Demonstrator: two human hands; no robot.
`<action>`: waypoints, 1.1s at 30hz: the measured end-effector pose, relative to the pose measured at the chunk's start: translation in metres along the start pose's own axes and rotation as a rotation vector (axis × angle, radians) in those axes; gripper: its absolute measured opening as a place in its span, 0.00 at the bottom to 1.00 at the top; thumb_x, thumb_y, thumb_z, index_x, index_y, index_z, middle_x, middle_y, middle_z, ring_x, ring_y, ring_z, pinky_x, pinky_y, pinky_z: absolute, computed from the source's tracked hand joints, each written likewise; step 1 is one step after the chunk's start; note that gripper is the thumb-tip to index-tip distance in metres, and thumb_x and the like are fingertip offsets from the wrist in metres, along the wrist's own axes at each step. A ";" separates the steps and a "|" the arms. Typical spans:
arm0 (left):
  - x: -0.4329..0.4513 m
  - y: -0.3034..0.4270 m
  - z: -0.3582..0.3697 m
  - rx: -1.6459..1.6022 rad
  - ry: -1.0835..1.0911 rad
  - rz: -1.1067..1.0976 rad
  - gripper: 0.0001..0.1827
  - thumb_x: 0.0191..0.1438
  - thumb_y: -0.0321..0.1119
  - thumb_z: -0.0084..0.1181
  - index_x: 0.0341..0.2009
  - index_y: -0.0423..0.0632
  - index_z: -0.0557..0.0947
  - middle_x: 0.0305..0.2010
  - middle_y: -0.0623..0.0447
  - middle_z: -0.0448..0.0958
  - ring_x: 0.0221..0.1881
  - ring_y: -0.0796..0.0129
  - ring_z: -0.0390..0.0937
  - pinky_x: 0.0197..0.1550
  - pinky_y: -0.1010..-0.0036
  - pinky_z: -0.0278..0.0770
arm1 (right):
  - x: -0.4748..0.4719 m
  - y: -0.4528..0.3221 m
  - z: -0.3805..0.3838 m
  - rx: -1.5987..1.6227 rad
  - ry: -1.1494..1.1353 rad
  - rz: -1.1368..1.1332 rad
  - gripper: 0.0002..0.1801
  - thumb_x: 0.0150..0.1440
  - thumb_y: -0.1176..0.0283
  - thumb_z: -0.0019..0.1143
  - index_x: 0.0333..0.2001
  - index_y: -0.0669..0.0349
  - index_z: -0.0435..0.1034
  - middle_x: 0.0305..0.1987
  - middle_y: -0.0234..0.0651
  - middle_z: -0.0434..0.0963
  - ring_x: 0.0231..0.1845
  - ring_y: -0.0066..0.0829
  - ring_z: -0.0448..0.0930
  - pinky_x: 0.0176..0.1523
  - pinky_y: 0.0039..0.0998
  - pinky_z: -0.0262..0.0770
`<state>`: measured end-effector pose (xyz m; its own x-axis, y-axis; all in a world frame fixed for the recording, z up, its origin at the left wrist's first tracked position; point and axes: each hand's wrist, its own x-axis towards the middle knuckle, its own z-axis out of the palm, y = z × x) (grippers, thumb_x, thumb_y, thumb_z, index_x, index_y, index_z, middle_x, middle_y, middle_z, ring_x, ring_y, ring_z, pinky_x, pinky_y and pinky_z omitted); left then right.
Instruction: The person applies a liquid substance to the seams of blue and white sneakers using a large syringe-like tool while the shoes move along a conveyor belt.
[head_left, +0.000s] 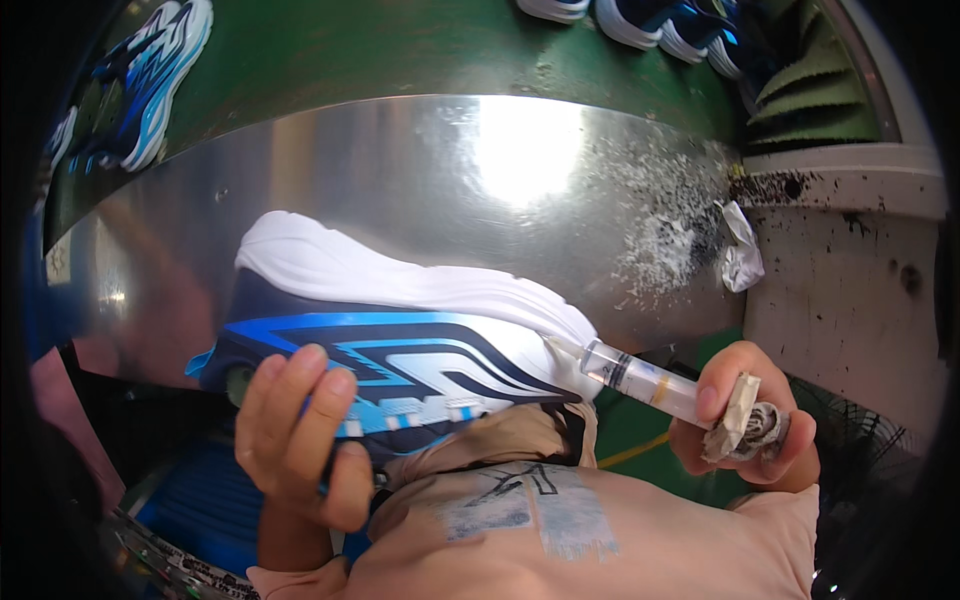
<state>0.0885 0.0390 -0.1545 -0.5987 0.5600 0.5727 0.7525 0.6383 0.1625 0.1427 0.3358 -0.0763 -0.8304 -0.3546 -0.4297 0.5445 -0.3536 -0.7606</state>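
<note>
A blue and white athletic shoe (420, 330) lies tilted on its side before me, its white sole turned towards the far side. My left hand (307, 435) holds it by the lacing side, fingertips on the upper. My right hand (742, 420) grips a clear plastic syringe (645, 382) whose plunger end is wrapped in tape or cloth. The syringe's tip rests at the seam between the upper and the sole near the toe. A little clear liquid seems to be in the barrel.
A metal work surface (360, 180) bears dried white residue at its right, beside a crumpled white scrap (741, 251). Behind it, a green surface (337, 60) holds more shoes (150, 82) at the far left and others (637, 22) at the far right. Green bristle-like flaps (817, 90) stand at the right.
</note>
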 end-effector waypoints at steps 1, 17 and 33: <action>0.001 -0.004 -0.005 0.015 -0.043 0.006 0.14 0.51 0.36 0.49 0.34 0.50 0.57 0.41 0.46 0.72 0.42 0.49 0.74 0.45 0.55 0.73 | -0.002 0.005 0.000 0.010 0.005 -0.014 0.47 0.42 0.36 0.49 0.46 0.74 0.58 0.31 0.40 0.70 0.30 0.22 0.71 0.32 0.20 0.65; 0.049 -0.034 -0.031 0.006 -0.194 0.051 0.32 0.34 0.39 0.69 0.38 0.46 0.61 0.43 0.41 0.72 0.42 0.46 0.73 0.46 0.56 0.72 | 0.004 0.065 0.021 0.130 0.057 -0.357 0.45 0.47 0.40 0.46 0.51 0.72 0.52 0.38 0.35 0.68 0.35 0.17 0.68 0.38 0.19 0.64; 0.147 -0.071 -0.007 -0.351 -0.679 -0.094 0.40 0.18 0.45 0.74 0.35 0.39 0.67 0.30 0.50 0.68 0.34 0.69 0.68 0.41 0.77 0.66 | 0.037 0.093 0.020 -0.156 0.046 -0.640 0.40 0.50 0.44 0.49 0.50 0.71 0.53 0.37 0.37 0.71 0.34 0.24 0.73 0.35 0.22 0.69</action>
<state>-0.0512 0.0722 -0.0766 -0.6168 0.7851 -0.0563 0.6651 0.5580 0.4963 0.1653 0.2729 -0.1535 -0.9906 -0.0774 0.1127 -0.0786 -0.3515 -0.9329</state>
